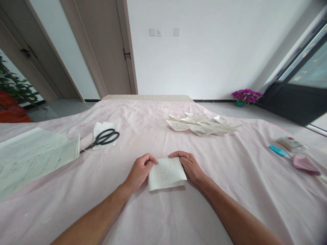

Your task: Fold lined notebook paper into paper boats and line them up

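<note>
At far left on the pink cloth (163,217): open notebook (33,156). Just right of it, black scissors (103,137) lying on a paper scrap (98,129), blades shut. Centre, near edge: left hand (140,170) curled, fingertips pinching the folded paper's (166,174) left top corner. Paper flat on cloth, between both hands, handwriting faint on it. Right hand (189,165) curled likewise, gripping the right top corner and edge. Farther back, right of centre: heap of folded paper boats (201,124). Far right: blue tube (278,150), small box (291,143), pink pouch (305,164). Beyond, on floor by window: purple flowers (246,96).
</note>
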Demonstrator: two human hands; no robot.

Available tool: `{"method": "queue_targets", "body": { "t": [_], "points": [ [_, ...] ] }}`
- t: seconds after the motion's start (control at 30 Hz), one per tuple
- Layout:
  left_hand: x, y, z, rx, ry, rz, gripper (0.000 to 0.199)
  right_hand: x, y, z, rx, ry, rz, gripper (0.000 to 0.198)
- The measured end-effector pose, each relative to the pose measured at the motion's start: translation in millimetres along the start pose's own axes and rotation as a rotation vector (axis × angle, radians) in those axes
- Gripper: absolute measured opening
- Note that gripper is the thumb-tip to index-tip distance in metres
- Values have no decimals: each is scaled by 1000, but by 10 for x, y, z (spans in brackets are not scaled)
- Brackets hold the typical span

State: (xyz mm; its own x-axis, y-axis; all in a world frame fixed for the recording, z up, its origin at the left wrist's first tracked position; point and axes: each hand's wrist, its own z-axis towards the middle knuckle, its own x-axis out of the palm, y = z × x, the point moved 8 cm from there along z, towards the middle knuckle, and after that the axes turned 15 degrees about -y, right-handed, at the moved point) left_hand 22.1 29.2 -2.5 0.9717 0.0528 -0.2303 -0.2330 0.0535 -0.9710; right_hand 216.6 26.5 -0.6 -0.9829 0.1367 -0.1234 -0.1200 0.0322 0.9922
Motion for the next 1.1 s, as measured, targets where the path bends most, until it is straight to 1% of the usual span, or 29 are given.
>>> {"method": "queue_targets", "body": {
  "t": [0.17, 0.37, 0.47, 0.57, 0.67, 0.73, 0.8, 0.87, 0.93, 1.0, 1.1],
  "points": [
    [-21, -26, 2, -18, -29, -62, 13, -8, 25, -12, 8, -8, 34, 32],
    [-66, 12, 18, -142, -107, -180, 20, 64, 22, -48, 82, 47, 211, 22],
    [-74, 31, 23, -148, -122, -182, 23, 97, 23, -47, 75, 61, 253, 22],
    [-70, 24, 24, -121, -110, -182, 23, 103, 34, -38, 45, 53, 259, 25],
    [-74, 32, 19, -144, -112, -167, 26, 84, 32, -32, 22, 26, 215, 24],
    [-73, 28, 11, -159, -113, -174, 29, 59, 5, -28, 35, -4, 181, 25],
    [-47, 25, -1, -177, -88, -229, 31, 29, -22, -23, 55, -36, 173, 28],
    [-18, 19, -10, -188, -58, -331, 31, 6, -34, -19, 66, -57, 181, 33],
    [-9, -9, -12, -163, -35, -417, 31, -13, -28, -18, 62, -71, 175, 37],
    [-6, -61, -14, -116, -3, -462, 36, -31, -20, -18, 56, -86, 154, 39],
    [36, -122, -37, -104, 95, -483, 44, -52, -19, -15, 56, -107, 150, 41]
  ]
}}
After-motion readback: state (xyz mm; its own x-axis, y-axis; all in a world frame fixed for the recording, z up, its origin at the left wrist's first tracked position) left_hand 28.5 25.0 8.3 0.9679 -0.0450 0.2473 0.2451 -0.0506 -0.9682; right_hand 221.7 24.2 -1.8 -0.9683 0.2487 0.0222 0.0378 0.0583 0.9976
